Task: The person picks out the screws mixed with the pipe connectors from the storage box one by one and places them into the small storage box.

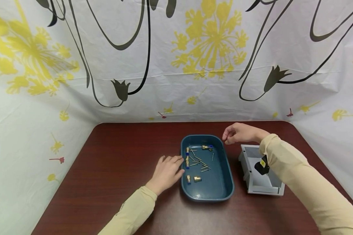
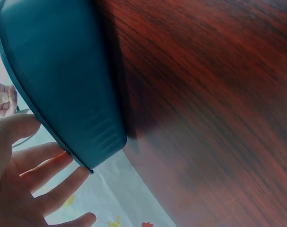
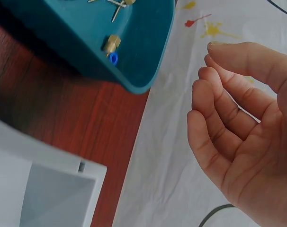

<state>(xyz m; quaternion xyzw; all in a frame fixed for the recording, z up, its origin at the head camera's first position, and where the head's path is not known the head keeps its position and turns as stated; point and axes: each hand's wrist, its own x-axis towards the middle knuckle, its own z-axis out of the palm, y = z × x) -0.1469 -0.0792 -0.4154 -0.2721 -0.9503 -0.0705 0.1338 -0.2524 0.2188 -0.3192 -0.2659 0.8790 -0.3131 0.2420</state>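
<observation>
A blue-teal tray (image 1: 220, 184) stands on the table, holding several brass fittings (image 1: 197, 179) with blue ends and several thin screws (image 1: 204, 163). At its left side my left hand (image 1: 168, 171) has its fingertips against the rim. In the left wrist view those fingers (image 2: 63, 194) are spread and fairly straight along the tray's edge. My right hand (image 1: 242, 133) hovers past the tray's far right corner, above the table's back. Seen in the right wrist view, its fingers (image 3: 205, 142) are loosely bent, with nothing visible between them and the thumb.
To the tray's right is a grey box (image 1: 263, 190), partly covered by my right forearm and the black wrist camera (image 1: 261, 166). The dark wooden table (image 1: 120, 147) extends left of the tray. A patterned white curtain (image 1: 161, 88) hangs behind the table's back edge.
</observation>
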